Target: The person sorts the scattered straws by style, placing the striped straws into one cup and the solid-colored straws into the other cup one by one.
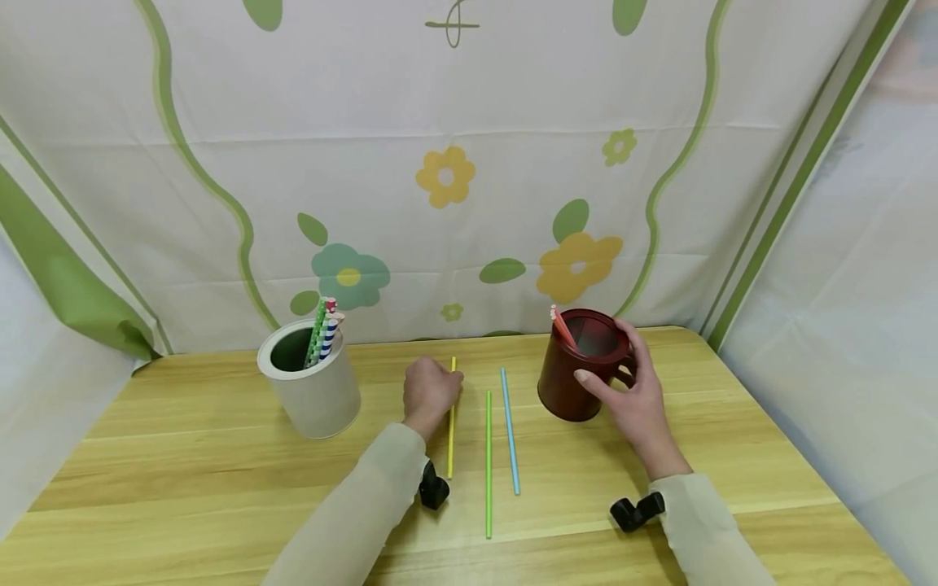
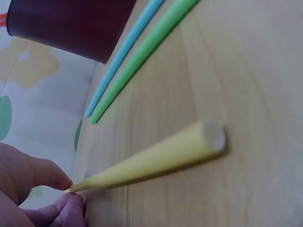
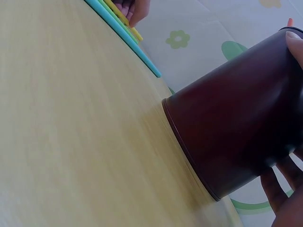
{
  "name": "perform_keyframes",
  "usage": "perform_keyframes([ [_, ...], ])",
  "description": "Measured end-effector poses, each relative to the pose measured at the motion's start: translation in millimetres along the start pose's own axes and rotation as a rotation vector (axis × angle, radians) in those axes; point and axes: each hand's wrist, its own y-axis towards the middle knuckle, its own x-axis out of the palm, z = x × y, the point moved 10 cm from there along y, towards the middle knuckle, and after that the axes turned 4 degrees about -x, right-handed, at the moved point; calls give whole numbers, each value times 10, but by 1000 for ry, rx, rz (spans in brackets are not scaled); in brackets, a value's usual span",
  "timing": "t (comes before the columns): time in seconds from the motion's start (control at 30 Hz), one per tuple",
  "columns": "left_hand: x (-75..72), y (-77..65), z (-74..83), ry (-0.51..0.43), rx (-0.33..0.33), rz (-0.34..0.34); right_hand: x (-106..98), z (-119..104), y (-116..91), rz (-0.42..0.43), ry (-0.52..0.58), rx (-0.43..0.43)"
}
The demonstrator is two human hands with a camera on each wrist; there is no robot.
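Observation:
My left hand [image 1: 431, 393] pinches a thin yellow straw [image 1: 451, 439] near its far end, between thumb and fingers. In the left wrist view the straw's near end [image 2: 215, 136] lies close over the wood. To its right lie a green straw [image 1: 488, 464] and a blue straw [image 1: 510, 431], side by side. My right hand [image 1: 636, 399] holds a dark red mug [image 1: 567, 378] from its handle side, thumb at the front and fingers around the back. The mug stands upright, and red sticks [image 1: 563, 327] lean out of its rim.
A white can [image 1: 318, 403] stands at the left of the wooden table [image 1: 183, 464], with several patterned green and blue-striped sticks [image 1: 322, 334] inside. Behind the table's back edge hangs a floral curtain [image 1: 498, 212]; more cloth hangs at both sides.

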Motion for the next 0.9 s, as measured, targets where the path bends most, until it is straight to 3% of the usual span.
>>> perform_keyframes([
  [0.17,-73,-25,-31,-93,-30,14,1,2,0,-2,1,2],
  [0.47,-100,0,-200,-360,-163,-42,3,-4,-7,-3,4,4],
  [0.9,-36,-28,-137,-693,-151,-149,6,2,-6,-4,2,4],
])
